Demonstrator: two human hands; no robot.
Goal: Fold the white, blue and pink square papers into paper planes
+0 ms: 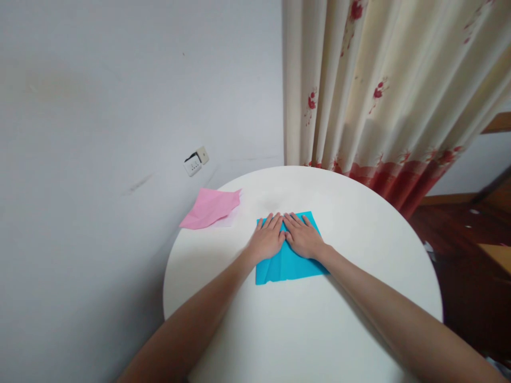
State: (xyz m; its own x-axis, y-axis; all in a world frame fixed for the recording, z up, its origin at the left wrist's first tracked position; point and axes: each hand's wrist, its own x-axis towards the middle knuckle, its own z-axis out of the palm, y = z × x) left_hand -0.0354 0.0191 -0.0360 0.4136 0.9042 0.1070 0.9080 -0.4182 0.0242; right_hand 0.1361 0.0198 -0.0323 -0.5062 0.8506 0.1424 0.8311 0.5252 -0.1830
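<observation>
The left hand [266, 237] and right hand [302, 234] lie flat and spread, side by side, index fingers almost touching, pressing down on a blue sheet of paper [288, 260] directly beneath them on the round white table [319, 330]. A crease runs under the gap between the hands. If one palm pushes harder, the paper could slide on the smooth top and the fold go crooked. A pink paper [210, 208] lies beyond the left hand, at the table's edge
</observation>
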